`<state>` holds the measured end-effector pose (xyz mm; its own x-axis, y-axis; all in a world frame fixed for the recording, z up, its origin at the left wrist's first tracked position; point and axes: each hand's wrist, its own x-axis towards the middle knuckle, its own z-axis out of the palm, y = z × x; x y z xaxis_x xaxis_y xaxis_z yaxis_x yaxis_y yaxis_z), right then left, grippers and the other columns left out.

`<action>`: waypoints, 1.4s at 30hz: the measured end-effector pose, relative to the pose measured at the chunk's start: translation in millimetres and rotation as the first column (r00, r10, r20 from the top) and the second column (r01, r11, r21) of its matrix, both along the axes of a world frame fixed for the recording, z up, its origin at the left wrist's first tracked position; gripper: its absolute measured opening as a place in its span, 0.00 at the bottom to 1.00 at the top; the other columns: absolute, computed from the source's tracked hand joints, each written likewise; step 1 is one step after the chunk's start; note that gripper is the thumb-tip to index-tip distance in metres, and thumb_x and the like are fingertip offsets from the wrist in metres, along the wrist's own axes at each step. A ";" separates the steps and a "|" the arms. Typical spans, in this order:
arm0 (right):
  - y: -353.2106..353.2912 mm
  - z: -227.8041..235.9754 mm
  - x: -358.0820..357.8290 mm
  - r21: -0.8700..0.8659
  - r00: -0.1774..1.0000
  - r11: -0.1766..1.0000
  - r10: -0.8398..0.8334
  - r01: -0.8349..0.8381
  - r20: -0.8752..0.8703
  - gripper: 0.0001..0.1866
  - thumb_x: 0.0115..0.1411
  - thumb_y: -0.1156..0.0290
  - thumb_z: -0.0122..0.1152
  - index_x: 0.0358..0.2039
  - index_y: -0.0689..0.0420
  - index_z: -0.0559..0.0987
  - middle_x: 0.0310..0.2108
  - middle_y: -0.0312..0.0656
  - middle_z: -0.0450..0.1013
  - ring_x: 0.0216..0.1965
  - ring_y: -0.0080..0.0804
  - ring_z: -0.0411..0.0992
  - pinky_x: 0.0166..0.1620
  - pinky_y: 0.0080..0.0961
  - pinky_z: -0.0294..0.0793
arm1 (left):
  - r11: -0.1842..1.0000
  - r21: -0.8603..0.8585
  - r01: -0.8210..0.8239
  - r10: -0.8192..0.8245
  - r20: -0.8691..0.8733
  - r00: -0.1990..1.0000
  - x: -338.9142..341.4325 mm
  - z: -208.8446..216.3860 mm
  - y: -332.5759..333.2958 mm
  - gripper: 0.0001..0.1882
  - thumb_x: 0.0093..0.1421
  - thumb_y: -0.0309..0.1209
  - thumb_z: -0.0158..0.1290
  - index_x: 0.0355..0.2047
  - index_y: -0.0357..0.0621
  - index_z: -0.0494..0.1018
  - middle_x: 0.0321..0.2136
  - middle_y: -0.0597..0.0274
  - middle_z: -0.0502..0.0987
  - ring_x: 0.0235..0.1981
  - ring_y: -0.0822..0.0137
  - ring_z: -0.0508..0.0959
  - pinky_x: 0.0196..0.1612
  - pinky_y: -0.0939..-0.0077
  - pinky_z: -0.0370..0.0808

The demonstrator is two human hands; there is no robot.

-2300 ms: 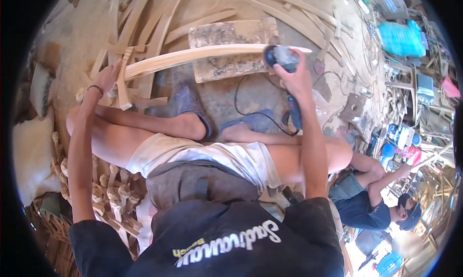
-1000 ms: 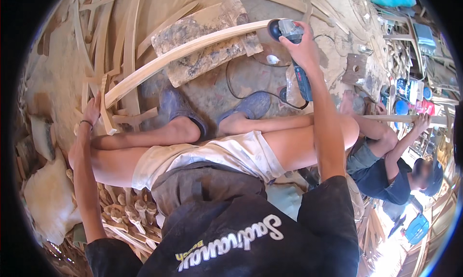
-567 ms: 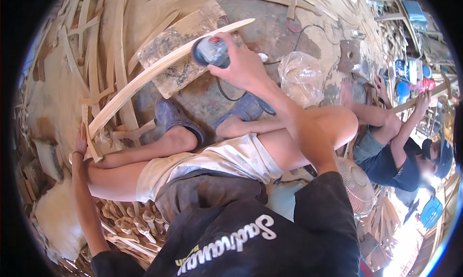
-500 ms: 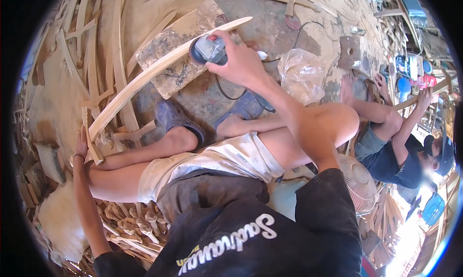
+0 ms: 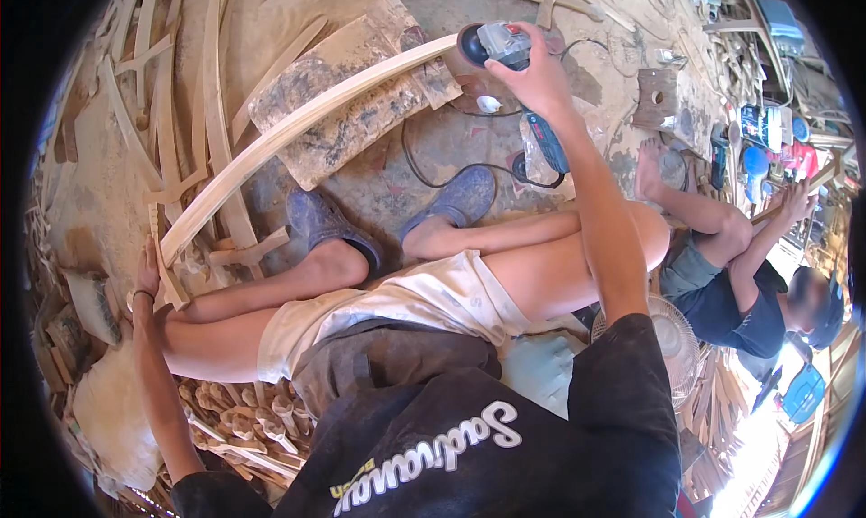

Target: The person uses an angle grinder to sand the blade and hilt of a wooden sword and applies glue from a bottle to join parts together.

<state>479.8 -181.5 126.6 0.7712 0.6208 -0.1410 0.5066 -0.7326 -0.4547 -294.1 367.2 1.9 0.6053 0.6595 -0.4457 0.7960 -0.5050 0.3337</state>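
Note:
My right hand is closed round the grey head of an angle grinder, whose blue-green body runs back under my wrist. Its dark round disc sits at the far tip of a long curved wooden piece; whether it touches is unclear. That piece slants across a dusty, stained block and runs down to my left knee. At its near end is a short notched crosspiece. My left hand grips this end, its fingers along the crosspiece and partly hidden.
Curved wooden strips lie on the floor at left. The grinder's cord loops near my clogs. A clear plastic bag lies under the grinder. A fan and a seated co-worker holding wood are at right.
My right hand has moved the grinder away and to the right, from the middle of the curved wooden piece to its far tip. My left hand stays at the near end.

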 end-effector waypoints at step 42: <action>-71.0 38.5 -28.9 0.527 0.798 0.608 -0.364 0.594 -0.480 0.43 0.60 0.62 0.81 0.69 0.61 0.66 0.41 0.41 0.78 0.36 0.24 0.77 0.40 0.23 0.78 | 0.973 -0.191 0.127 -0.065 0.304 0.950 241.5 43.3 -123.7 0.22 0.73 0.37 0.56 0.61 0.38 0.74 0.56 0.54 0.79 0.61 0.57 0.78 0.66 0.65 0.73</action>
<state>450.9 -252.5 165.1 0.9702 0.1964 -0.1420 -0.0762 -0.3091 -0.9480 -52.6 243.5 45.2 0.7858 0.5045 -0.3577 0.5974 -0.4696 0.6501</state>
